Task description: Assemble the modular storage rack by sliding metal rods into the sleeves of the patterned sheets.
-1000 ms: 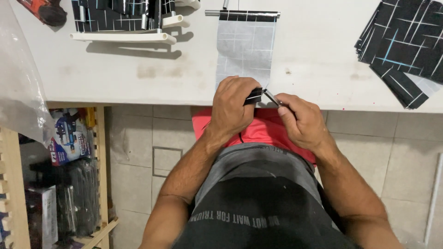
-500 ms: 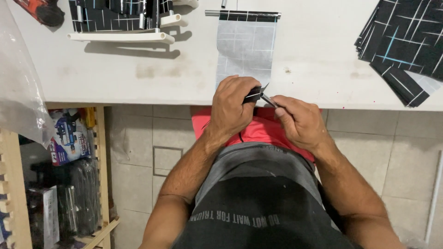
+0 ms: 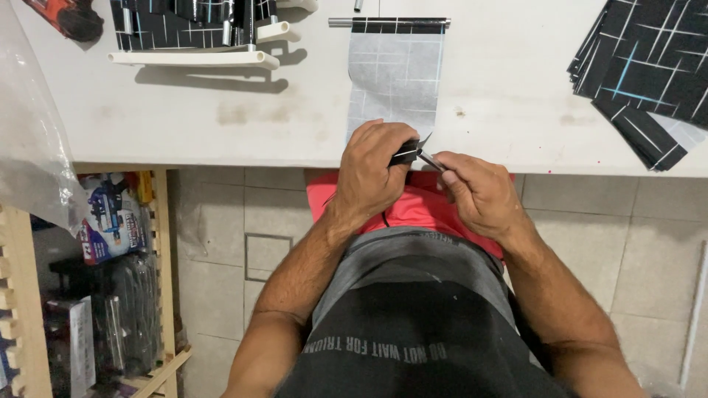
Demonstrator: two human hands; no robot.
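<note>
Centrally, at the table edge [image 3: 221, 151], the left hand [image 3: 376, 169] clenches a small black piece [image 3: 405, 152]; the right hand [image 3: 476, 195] pinches a thin metal tool [image 3: 431, 161] against it.

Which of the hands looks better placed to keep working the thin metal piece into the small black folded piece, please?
Probably the right hand: its fingertips already pinch the thin metal piece at its free end. The left hand is wrapped around the small black folded piece at the table edge, steadying it.
</note>
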